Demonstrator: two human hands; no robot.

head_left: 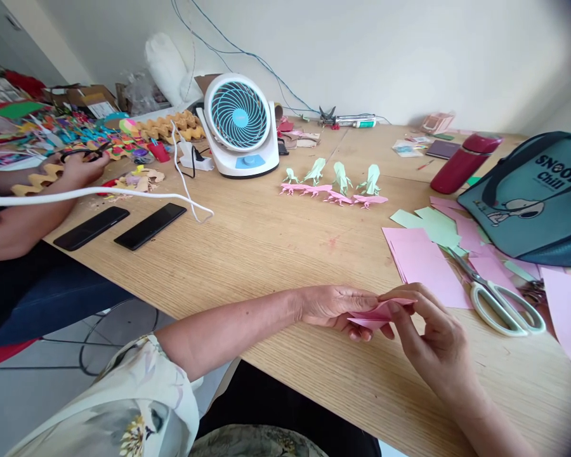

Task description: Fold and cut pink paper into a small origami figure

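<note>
Between my two hands is a folded piece of pink paper (372, 316), just above the near edge of the table. My left hand (335, 308) is closed on its left side, thumb along the top and fingers beneath. The thumb and index finger of my right hand (431, 330) pinch its right end. Part of the paper is hidden by my fingers. Behind my right hand lies a stack of pink paper sheets (426, 263). To the right of it rest scissors (499, 301) with pale handles, on paper scraps. Folded green paper figures (342, 178) and pink paper figures (340, 198) stand farther back.
A white fan (240, 127) stands at the back, left of the figures. Two black phones (150, 226) lie near the left edge. A co-worker's hand (86, 166) holds dark scissors there. A red bottle (466, 163) and a teal bag (533, 203) stand at the right.
</note>
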